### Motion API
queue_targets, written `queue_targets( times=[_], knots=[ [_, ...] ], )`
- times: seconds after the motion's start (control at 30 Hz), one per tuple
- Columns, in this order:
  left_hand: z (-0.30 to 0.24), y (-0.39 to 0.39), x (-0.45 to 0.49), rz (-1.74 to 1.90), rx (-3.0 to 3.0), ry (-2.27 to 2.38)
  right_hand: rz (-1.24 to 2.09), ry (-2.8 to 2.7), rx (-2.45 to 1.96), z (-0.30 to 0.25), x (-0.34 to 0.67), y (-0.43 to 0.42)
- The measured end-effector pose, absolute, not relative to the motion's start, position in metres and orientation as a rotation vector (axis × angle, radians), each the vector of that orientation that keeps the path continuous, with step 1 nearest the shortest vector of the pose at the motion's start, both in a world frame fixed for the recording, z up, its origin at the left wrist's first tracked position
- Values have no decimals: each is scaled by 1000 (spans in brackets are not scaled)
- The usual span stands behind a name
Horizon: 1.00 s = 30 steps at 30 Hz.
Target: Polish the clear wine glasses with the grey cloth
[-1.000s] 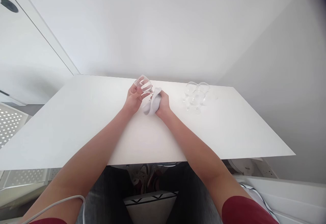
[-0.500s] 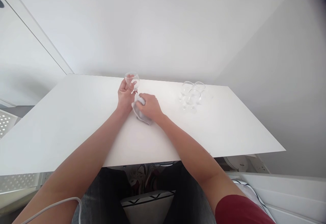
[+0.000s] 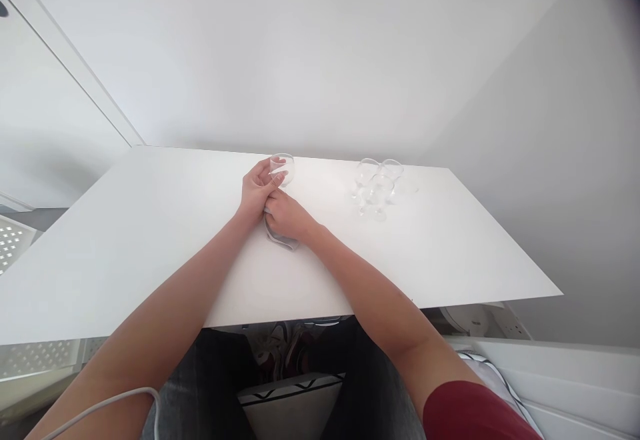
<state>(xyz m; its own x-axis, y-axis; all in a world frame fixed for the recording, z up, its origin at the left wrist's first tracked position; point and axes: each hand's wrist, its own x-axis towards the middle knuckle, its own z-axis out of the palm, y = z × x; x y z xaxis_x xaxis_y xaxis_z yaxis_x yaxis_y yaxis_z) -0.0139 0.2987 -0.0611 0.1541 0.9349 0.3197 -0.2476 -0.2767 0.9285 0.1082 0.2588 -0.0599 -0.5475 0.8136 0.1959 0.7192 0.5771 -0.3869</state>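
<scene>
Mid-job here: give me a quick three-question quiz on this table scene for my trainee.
1. True or false: the left hand holds the small clear glass.
2. The crumpled grey cloth lies under: A) the right hand B) the left hand C) nothing.
3. Fill in: the cluster of clear stemmed glasses stands on the white table to the person's ___.
Key: 1 true; 2 A; 3 right.

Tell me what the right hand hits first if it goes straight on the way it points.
The right hand, gripping the cloth, would probably meet the left hand, which holds the glass; depth is unclear.
</scene>
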Motion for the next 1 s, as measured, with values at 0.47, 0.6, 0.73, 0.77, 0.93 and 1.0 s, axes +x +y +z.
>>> queue_targets(
  times=[0.47,0.6,0.73,0.77,0.93,1.0],
  knots=[
    [-63,297,-13,1201,1375,637,515,-2401,-1491,-41,102,243],
    [-59,295,-13,1149,1373,623,490,-2409,-1503,-38,102,240],
    [-58,296,-14,1106,1362,618,498,-2410,-1581,-36,100,235],
    [-58,296,-14,1091,1359,617,517,-2403,-1601,-35,99,234],
    [-59,296,-14,1009,1356,584,555,-2376,-1674,-32,96,230],
    [-58,295,-13,996,1358,575,564,-2371,-1700,-31,95,229]
  ],
)
